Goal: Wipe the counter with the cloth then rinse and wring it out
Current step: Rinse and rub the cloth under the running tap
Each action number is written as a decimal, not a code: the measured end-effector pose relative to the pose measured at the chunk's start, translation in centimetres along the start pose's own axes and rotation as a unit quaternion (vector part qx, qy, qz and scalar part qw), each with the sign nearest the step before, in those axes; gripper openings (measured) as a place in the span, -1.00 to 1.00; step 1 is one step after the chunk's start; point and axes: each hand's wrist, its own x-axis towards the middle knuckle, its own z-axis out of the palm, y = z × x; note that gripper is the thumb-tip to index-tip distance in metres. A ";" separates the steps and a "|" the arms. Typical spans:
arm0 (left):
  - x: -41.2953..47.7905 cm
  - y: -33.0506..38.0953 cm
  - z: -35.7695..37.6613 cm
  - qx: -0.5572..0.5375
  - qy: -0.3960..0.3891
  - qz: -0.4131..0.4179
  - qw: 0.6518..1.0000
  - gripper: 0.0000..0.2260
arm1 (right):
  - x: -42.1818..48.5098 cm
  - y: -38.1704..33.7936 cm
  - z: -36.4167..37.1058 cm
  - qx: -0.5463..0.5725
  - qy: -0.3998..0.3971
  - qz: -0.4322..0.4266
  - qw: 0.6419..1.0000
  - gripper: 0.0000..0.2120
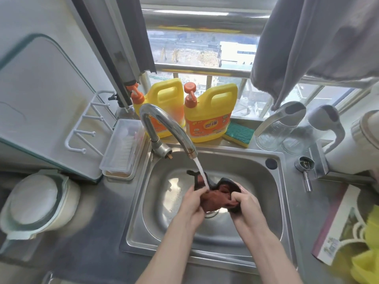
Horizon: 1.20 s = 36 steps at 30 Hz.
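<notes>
Head view shows my left hand (191, 201) and right hand (245, 202) both gripping the cloth (217, 196) over the sink (266, 222). Water from the tap (164, 124) falls on it.

Two yellow plastic detergent jugs with orange pump tops (211, 115) stand together, a green-and-yellow sponge (239, 134) just beside the right one; a grey towel (307, 37) hangs above.

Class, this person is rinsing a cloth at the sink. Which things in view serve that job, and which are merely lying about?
In use: cloth, left hand, right hand, tap, running water, sink.
Lying about: yellow detergent bottles, green sponge, clear plastic box, lidded pot, grey hanging towel.
</notes>
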 end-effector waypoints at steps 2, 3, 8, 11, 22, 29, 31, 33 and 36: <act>0.3 0.7 -0.1 -0.001 0.033 0.028 0.999 -0.71 | 0.9 0.5 0.3 -0.018 0.037 -0.011 0.999 -0.48; 0.4 1.0 -0.2 -0.003 0.039 0.042 0.998 -0.69 | 1.4 0.9 0.5 -0.019 0.053 -0.002 0.998 -0.48; -1.2 2.5 -0.2 -0.033 0.006 0.062 0.997 -0.71 | 4.2 3.7 2.2 0.004 0.038 0.123 0.992 -0.65; -2.0 2.8 -0.4 0.001 -0.044 0.070 0.997 -0.75 | 4.6 4.7 2.8 -0.098 0.009 0.102 0.990 -0.61; -1.6 2.4 -1.6 0.107 0.133 0.071 0.983 -0.74 | 4.1 3.6 4.9 0.061 0.072 0.131 0.987 -0.72; -1.1 2.1 -1.0 -0.036 -0.036 -0.078 0.996 -0.78 | 3.1 8.1 3.2 -0.549 -0.045 -0.405 0.729 -0.82; -1.1 2.3 -0.9 -0.021 -0.037 -0.093 0.995 -0.77 | 4.1 8.1 2.4 -0.572 -0.045 -0.494 0.653 -0.80; -1.2 2.1 -0.7 -0.018 -0.052 -0.104 0.993 -0.65 | 4.7 8.0 2.3 -0.593 -0.028 -0.502 0.629 -0.74; -1.3 1.7 -0.6 -0.006 -0.039 -0.115 0.993 -0.65 | 4.8 8.4 3.0 -0.601 -0.005 -0.453 0.659 -0.66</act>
